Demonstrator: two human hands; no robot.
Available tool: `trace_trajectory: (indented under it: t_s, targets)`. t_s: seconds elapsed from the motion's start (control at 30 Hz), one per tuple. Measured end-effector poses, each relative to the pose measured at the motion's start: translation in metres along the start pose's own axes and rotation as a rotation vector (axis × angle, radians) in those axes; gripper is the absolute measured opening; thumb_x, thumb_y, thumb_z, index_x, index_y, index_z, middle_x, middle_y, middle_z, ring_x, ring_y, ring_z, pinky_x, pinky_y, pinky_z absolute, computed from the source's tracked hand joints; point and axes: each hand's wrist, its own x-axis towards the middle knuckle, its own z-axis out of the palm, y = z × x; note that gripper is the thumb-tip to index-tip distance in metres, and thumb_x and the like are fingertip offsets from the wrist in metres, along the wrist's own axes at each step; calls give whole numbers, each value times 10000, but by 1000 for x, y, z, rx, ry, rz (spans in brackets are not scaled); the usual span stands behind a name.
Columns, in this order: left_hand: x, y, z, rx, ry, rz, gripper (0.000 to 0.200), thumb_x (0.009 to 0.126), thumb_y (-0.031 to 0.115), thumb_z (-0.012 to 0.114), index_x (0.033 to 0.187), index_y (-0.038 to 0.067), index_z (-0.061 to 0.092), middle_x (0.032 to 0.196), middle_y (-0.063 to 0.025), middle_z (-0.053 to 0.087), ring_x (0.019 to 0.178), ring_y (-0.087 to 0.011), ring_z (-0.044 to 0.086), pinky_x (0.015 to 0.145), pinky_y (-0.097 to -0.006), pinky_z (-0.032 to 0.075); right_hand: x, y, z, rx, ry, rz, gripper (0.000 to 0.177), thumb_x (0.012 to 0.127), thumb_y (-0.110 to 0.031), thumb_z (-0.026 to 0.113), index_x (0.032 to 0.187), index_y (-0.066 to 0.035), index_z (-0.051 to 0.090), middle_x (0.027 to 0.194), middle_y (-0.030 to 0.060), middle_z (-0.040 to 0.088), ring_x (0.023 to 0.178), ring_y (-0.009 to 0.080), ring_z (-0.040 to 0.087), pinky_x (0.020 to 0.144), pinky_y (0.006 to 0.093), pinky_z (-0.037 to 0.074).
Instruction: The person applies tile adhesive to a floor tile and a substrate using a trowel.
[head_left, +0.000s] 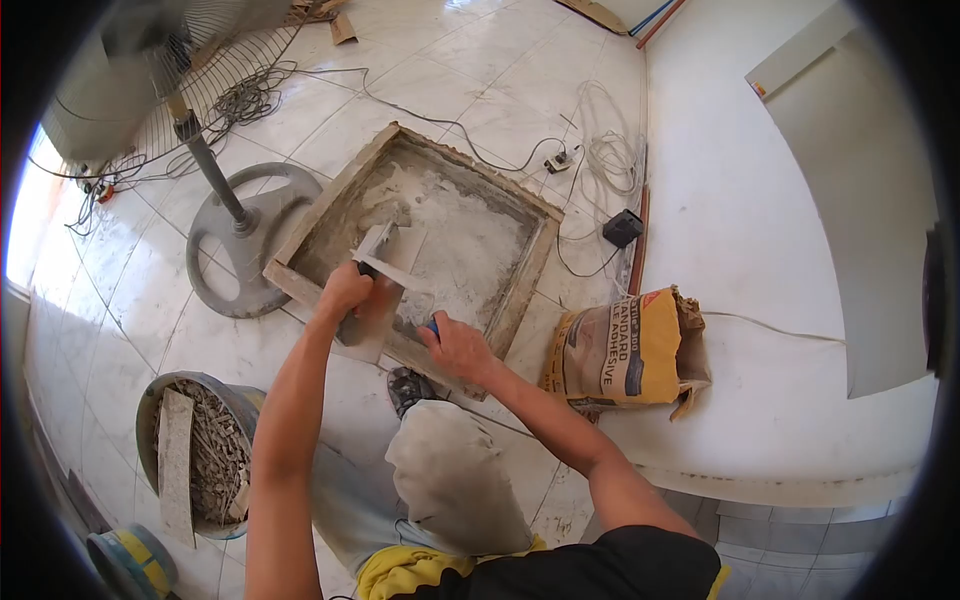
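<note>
My left hand (347, 288) is closed around the black handle of a flat metal trowel (378, 243), tilted over the near left part of a wooden mixing box (405, 345). Grey-white powder or mortar (455, 240) covers much of the box floor. My right hand (462, 350) grips a tool with a blue handle (433, 326), above the box's near side. That tool's blade, a pointing or margin trowel by its look, is blurred close to the flat trowel. A blurred brownish patch shows between my hands.
A torn tile adhesive bag (628, 350) stands right of the box. A fan base (245, 222) is at its left. Nearer lie a bucket of rubble (150, 425) and a smaller bucket (130, 560). Cables (610, 150) and a black adapter (622, 229) lie along the wall.
</note>
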Motion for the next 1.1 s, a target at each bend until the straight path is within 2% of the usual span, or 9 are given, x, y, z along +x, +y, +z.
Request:
trace_trajectory:
  t_s: [0.2, 0.3, 0.37, 0.43, 0.53, 0.67, 0.8, 0.9, 1.1]
  targets:
    - [4, -7, 0, 425, 124, 144, 289, 749, 139, 568, 931, -79, 622, 859, -296, 668, 831, -406, 691, 689, -481, 541, 31, 36, 10, 55, 120, 181, 441, 961, -458, 505, 1008, -21, 538, 804, 291, 651, 746, 501, 634, 650, 579, 505]
    - [0, -5, 2, 464, 130, 189, 303, 767, 168, 575, 954, -66, 619, 901, -298, 669, 927, -429, 669, 759, -495, 531, 9, 9, -5, 352, 50, 172, 471, 966, -503, 491, 981, -35, 541, 734, 212, 651, 621, 396, 649, 549, 507, 522]
    - [1, 6, 4, 465, 106, 177, 309, 774, 179, 577, 965, -60, 617, 910, -295, 669, 961, -436, 657, 783, -497, 525, 12, -31, -24, 1116, -315, 465, 505, 986, -552, 427, 943, -57, 518, 634, 41, 547, 471, 135, 540, 426, 318, 475]
    - [-7, 12, 11, 332, 79, 108, 382, 782, 206, 593, 1015, -97, 605, 1043, -342, 633, 1036, -450, 624, 863, -475, 504, 31, -33, -19, 1186, -287, 457, 513, 978, -576, 420, 947, -72, 514, 635, 25, 530, 457, 131, 519, 418, 312, 469]
    - [-9, 0, 15, 337, 98, 100, 314, 771, 167, 587, 946, -92, 601, 864, -312, 664, 824, -422, 690, 682, -471, 541, 54, -34, 1, 1313, -206, 504, 530, 963, -611, 413, 931, -90, 503, 629, 17, 514, 443, 133, 506, 405, 316, 467]
    - [-17, 1, 10, 250, 58, -7, 337, 767, 158, 586, 963, -116, 594, 846, -318, 662, 781, -410, 697, 645, -467, 542, 54, -45, 3, 1490, -175, 562, 551, 944, -642, 419, 901, -98, 495, 623, 23, 515, 445, 138, 515, 403, 331, 475]
    - [-24, -1, 20, 279, 61, 80, 320, 774, 129, 576, 981, -113, 601, 877, -325, 661, 820, -435, 685, 658, -471, 546, 60, -35, 9, 1433, -186, 583, 546, 957, -635, 408, 919, -97, 493, 639, 21, 518, 468, 131, 515, 422, 312, 465]
    - [-26, -4, 26, 451, 116, 169, 306, 788, 151, 587, 978, -88, 602, 932, -316, 660, 918, -436, 667, 759, -492, 529, 80, -29, 10, 1529, 3, 620, 531, 966, -615, 409, 910, -94, 492, 627, 28, 517, 459, 135, 517, 406, 321, 458]
    - [-35, 21, 13, 649, 179, 190, 260, 832, 156, 580, 1022, -22, 584, 977, -292, 666, 982, -445, 646, 848, -518, 510, 42, -29, -26, 889, -339, 443, 536, 977, -581, 413, 859, -63, 484, 600, 41, 520, 427, 163, 521, 380, 326, 457]
